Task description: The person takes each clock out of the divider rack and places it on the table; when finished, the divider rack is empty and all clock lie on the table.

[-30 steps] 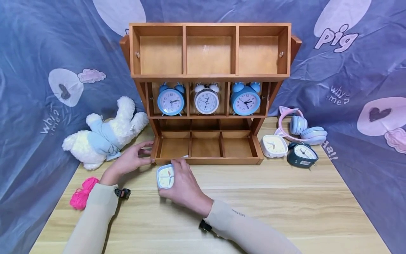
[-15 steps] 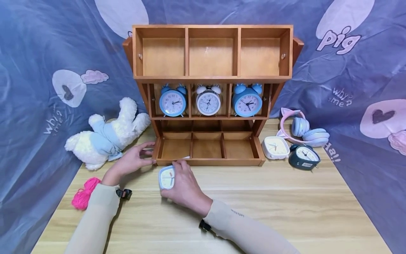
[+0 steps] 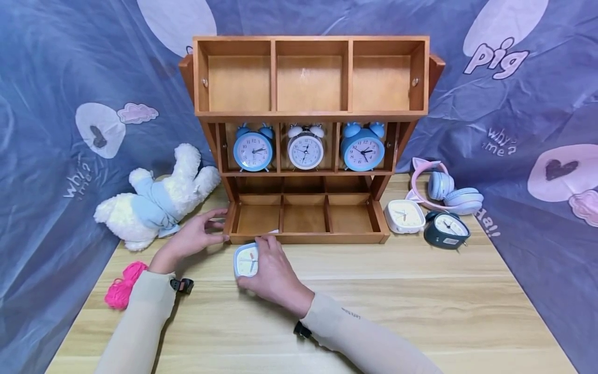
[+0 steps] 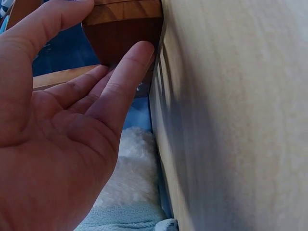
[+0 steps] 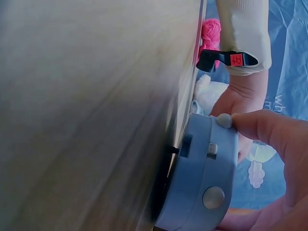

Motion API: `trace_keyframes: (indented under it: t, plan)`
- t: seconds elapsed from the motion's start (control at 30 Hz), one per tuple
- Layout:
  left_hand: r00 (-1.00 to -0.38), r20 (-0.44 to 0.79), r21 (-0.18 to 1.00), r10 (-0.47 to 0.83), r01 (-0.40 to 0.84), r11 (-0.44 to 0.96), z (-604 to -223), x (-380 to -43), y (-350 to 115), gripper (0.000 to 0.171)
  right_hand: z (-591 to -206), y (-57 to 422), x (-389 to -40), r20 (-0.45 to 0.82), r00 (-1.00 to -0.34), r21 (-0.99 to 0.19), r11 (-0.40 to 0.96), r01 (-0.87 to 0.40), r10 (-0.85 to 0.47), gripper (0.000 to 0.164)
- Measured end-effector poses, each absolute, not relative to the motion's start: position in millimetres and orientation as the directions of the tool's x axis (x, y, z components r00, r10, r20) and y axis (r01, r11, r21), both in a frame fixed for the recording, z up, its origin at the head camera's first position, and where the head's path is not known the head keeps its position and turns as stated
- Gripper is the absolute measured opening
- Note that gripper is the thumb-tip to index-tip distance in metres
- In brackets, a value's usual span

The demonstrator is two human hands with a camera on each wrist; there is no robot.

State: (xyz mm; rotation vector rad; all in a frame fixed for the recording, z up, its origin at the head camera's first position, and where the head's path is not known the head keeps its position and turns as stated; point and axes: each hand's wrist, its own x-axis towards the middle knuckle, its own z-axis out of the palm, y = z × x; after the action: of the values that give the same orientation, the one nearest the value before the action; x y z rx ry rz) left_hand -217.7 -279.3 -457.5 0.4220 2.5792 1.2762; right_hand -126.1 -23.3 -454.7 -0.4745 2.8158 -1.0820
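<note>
A rounded-square light blue alarm clock (image 3: 245, 261) is at the table just in front of the wooden rack (image 3: 308, 239). My right hand (image 3: 277, 272) grips it between thumb and fingers, covering its right side. Grey buttons show on the clock's blue casing (image 5: 195, 178) in the right wrist view. My left hand (image 3: 196, 236) is at the left end of the rack's lowest tier, its fingers fairly straight. In the left wrist view that hand (image 4: 72, 120) has its thumb and fingers about the rack's wooden corner (image 4: 122, 29).
Three twin-bell clocks (image 3: 306, 151) stand in the rack's middle tier. To the right lie a white clock (image 3: 404, 216), a dark green clock (image 3: 446, 229) and cat-ear headphones (image 3: 462, 200). A plush toy (image 3: 154, 202) and pink yarn (image 3: 123, 285) are at left.
</note>
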Motion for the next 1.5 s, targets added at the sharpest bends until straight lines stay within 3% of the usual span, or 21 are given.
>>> trace_keyframes:
  t: [1.17, 1.5]
  plan:
    - [-0.933, -0.065, 0.794, 0.354, 0.167, 0.585, -461.0, -218.6, -281.1, 0.077, -431.7, -11.9, -126.3, -0.015, -0.956, -0.718, 0.669, -0.194, -0.294, 0.100]
    - [-0.932, -0.069, 0.794, 0.356, 0.164, 0.586, -463.7, -219.3, -281.6, 0.077, -406.9, 5.6, -124.2, 0.033, -0.941, -0.722, 0.643, -0.255, -0.336, 0.100]
